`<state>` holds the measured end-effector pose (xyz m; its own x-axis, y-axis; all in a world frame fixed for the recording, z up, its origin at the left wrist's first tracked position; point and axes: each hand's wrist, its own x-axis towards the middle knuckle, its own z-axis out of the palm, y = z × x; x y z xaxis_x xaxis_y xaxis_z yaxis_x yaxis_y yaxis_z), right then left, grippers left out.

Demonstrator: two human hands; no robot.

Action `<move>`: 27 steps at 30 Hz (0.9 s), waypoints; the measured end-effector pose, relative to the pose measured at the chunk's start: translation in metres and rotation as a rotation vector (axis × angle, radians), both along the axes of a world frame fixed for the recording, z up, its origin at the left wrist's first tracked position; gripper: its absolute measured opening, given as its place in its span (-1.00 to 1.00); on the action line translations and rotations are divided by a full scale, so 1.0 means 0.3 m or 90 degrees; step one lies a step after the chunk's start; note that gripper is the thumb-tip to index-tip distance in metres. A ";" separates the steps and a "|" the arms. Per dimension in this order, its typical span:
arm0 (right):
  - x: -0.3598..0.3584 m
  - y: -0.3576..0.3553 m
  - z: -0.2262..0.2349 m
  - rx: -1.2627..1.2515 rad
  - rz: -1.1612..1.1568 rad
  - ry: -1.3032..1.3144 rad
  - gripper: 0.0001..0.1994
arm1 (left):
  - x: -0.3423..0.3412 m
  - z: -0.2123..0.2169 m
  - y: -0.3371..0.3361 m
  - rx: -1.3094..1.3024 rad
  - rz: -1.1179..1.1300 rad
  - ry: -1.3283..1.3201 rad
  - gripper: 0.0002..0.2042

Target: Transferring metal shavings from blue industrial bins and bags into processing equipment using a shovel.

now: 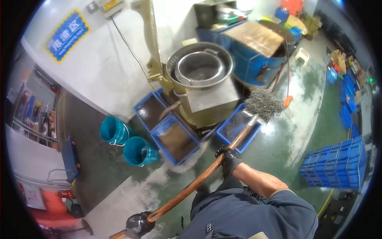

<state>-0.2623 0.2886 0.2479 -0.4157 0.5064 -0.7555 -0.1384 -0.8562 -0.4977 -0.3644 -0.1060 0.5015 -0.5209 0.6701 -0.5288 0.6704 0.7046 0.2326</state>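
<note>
I hold a long-handled shovel (191, 185) slantwise across my front. My left hand (139, 224), in a dark wet glove, is closed round the wooden handle near its lower end. Further up, my right hand (228, 159), gloved in black, grips the handle nearer the blade. A heap of small grey metal pieces (263, 102), perhaps shavings or pins, covers most of the blade. The load is above the far right part of a blue crate (242, 149), which has more grey bits inside. Left of it stands a machine with a round metal tub (172, 73) and a handled basket (181, 63) within.
Two blue crates (175, 162) with brownish contents stand left of the machine, beside teal buckets (139, 153). A large blue drum (248, 67) with a board (254, 38) on top is behind. Stacked blue crates (333, 165) stand right; pale patches mark the green floor (274, 175).
</note>
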 end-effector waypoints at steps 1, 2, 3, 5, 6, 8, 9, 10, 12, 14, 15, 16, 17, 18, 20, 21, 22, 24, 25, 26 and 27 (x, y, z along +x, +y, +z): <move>-0.015 0.005 0.067 0.010 0.011 0.007 -0.91 | -0.002 0.022 -0.016 0.037 -0.023 -0.004 -0.74; -0.025 0.007 0.130 0.040 0.042 0.008 -0.92 | 0.002 -0.033 -0.056 -0.032 0.036 -0.039 -0.75; -0.043 0.021 0.170 0.071 0.069 0.007 -0.93 | 0.005 -0.035 -0.074 -0.022 0.042 -0.032 -0.75; -0.090 0.039 0.218 0.084 0.084 0.023 -0.95 | 0.017 -0.029 -0.095 0.060 0.074 -0.051 -0.75; -0.112 0.042 0.239 0.087 0.093 0.034 -0.92 | 0.033 -0.022 -0.099 0.068 0.077 -0.045 -0.75; -0.187 0.067 0.201 0.107 0.100 0.059 -0.93 | 0.080 0.004 -0.096 0.179 0.162 -0.017 -0.76; -0.234 0.083 0.167 0.120 0.102 0.080 -0.94 | 0.104 0.028 -0.083 0.184 0.161 -0.008 -0.76; -0.274 0.087 0.159 0.131 0.108 0.100 -0.95 | 0.132 0.056 -0.065 0.266 0.234 -0.039 -0.78; -0.356 0.060 0.286 0.117 0.176 0.098 -0.93 | 0.175 0.066 -0.083 0.347 0.318 -0.059 -0.79; -0.428 0.034 0.415 0.102 0.254 0.125 -0.90 | 0.204 0.033 -0.135 0.381 0.310 0.011 -0.79; -0.466 0.028 0.460 0.101 0.273 0.161 -0.88 | 0.215 0.037 -0.126 0.380 0.310 0.022 -0.79; -0.516 0.018 0.484 0.098 0.276 0.171 -0.88 | 0.231 0.042 -0.113 0.262 0.312 0.163 -0.80; -0.573 0.017 0.493 0.049 0.286 0.278 -0.87 | 0.245 0.049 -0.089 0.140 0.309 0.300 -0.81; -0.630 0.035 0.506 0.003 0.299 0.382 -0.85 | 0.275 0.167 0.068 0.082 0.319 0.363 -0.80; -0.695 0.067 0.508 -0.066 0.275 0.488 -0.82 | 0.317 0.111 0.101 0.090 0.248 0.566 -0.79; -0.720 0.082 0.505 -0.129 0.243 0.581 -0.78 | 0.330 0.067 0.109 0.105 0.163 0.754 -0.78; -0.708 0.066 0.556 -0.098 0.274 0.631 -0.70 | 0.350 0.011 0.112 0.000 0.171 0.771 -0.72; -0.714 0.046 0.569 -0.144 0.286 0.622 -0.68 | 0.436 0.063 0.188 0.088 0.228 0.682 -0.66; -0.710 0.077 0.553 -0.143 0.270 0.602 -0.66 | 0.431 0.044 0.228 0.119 0.237 0.659 -0.64; -0.719 0.103 0.537 -0.167 0.254 0.589 -0.65 | 0.416 0.017 0.260 0.113 0.229 0.642 -0.64; -0.719 0.095 0.531 -0.206 0.241 0.574 -0.63 | 0.424 -0.009 0.276 0.080 0.307 0.638 -0.60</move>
